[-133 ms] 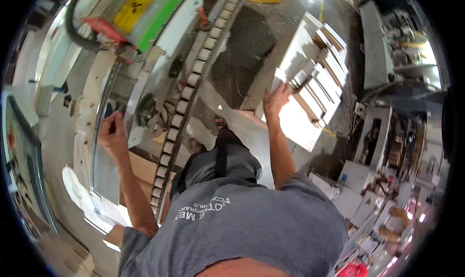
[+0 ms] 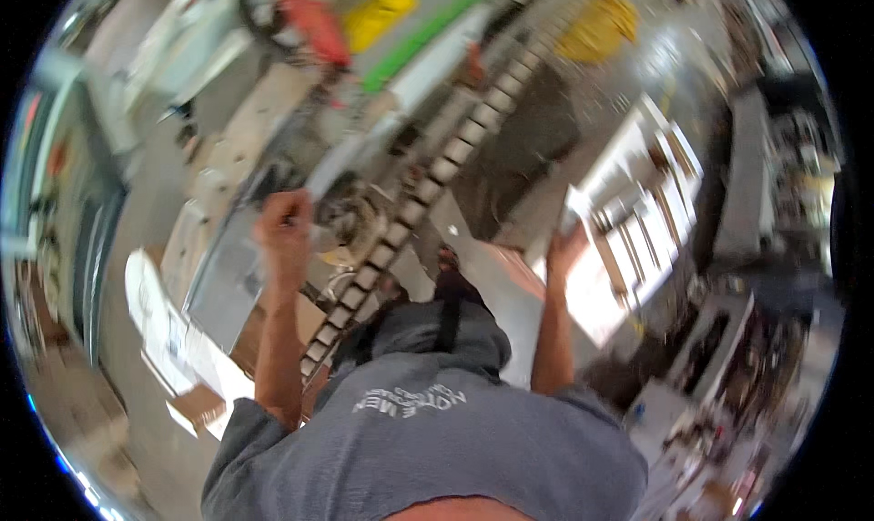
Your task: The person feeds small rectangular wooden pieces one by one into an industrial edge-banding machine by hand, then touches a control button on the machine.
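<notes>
My left hand [image 2: 285,229] is raised over the grey metal table [image 2: 223,289] of the machine on the left. Its fingers are curled in, and I see nothing between them. At the near left edge of some white boards [image 2: 592,307], my right hand [image 2: 566,248] has its fingers closed around a small white piece of board [image 2: 572,204]. Motion blur smears these fingers. Several narrow strips with brown edges [image 2: 648,234] lie across the white boards, beyond the right hand.
A chain-like track of pale pads [image 2: 428,191] runs diagonally between my hands, beside the machine with a green strip [image 2: 437,34]. White curved boards [image 2: 159,307] stand at the left. A yellow bag-like heap [image 2: 596,29] lies on the far floor. Cluttered benches [image 2: 719,339] line the right.
The whole view has swung, so the machine, the boards and both hands appear lower and farther right. Both hands keep roughly the same places beside them, and the picture is more blurred.
</notes>
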A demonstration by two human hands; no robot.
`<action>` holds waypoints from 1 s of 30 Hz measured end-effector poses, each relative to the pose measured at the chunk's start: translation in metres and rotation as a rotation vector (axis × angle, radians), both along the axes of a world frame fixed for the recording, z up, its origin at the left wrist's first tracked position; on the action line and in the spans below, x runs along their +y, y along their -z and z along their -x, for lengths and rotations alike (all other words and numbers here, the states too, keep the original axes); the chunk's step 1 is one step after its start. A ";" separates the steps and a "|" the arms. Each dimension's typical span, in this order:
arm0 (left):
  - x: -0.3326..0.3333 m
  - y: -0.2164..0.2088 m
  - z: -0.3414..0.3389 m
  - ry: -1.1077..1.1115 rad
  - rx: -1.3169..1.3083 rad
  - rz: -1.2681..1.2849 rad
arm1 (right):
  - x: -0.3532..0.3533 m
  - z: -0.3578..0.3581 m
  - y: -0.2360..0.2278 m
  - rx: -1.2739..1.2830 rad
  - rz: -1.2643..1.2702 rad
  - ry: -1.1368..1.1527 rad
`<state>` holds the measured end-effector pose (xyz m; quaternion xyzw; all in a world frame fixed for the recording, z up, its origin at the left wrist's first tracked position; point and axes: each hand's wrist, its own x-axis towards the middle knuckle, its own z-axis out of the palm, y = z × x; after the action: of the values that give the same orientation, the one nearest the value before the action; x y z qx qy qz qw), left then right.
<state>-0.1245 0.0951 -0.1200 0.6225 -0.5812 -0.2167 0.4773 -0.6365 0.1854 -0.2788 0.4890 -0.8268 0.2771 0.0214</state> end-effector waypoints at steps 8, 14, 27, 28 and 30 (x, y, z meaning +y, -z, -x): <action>0.010 -0.078 0.011 0.434 -0.338 0.179 | -0.064 -0.206 -0.175 -0.201 0.043 -0.953; 0.027 -0.067 -0.075 0.408 -0.456 0.169 | -0.130 -0.345 -0.204 -0.309 0.052 -1.623; 0.034 -0.016 -0.140 -0.254 -0.656 0.237 | -0.105 -0.502 -0.140 -1.366 -0.327 -1.069; 0.037 -0.013 -0.143 -0.305 -0.619 0.196 | -0.104 -0.508 -0.140 -1.453 -0.346 -1.068; 0.045 -0.013 -0.146 -0.388 -0.547 0.152 | -0.099 -0.522 -0.141 -1.492 -0.237 -1.041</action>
<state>0.0210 0.1405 -0.1072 0.7193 -0.5728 0.0969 0.3810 -0.1148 0.0866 -0.1378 0.4930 -0.3245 0.4092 -0.6959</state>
